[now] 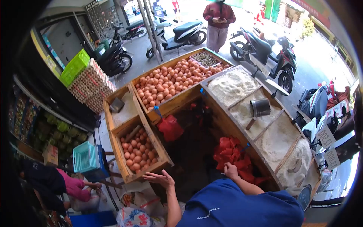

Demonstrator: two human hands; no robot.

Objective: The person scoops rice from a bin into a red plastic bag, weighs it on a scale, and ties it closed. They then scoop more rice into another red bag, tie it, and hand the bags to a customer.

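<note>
My left hand (pixel 160 179) is held out with its fingers stretched and apart, holding nothing. It is nearest to the front corner of a wooden bin (pixel 166 163) with brown eggs (pixel 137 151) in it. My right hand (pixel 230 171) has its fingers curled at the lower edge of a bunch of red plastic bags (pixel 232 153) and appears to grip one. These bags hang on the inner side of the wooden stall by a blue tie. Another red plastic bag (pixel 170 128) hangs by a blue tie below the large egg bin.
A large bin of eggs (pixel 166 83) lies ahead, with a tray of small speckled eggs (pixel 205 59). Rice compartments (pixel 278 136) run along the right, one with a metal scoop (pixel 260 107). Stacked egg trays (pixel 90 85) stand left. A person (pixel 219 19) stands beyond; another bends at lower left.
</note>
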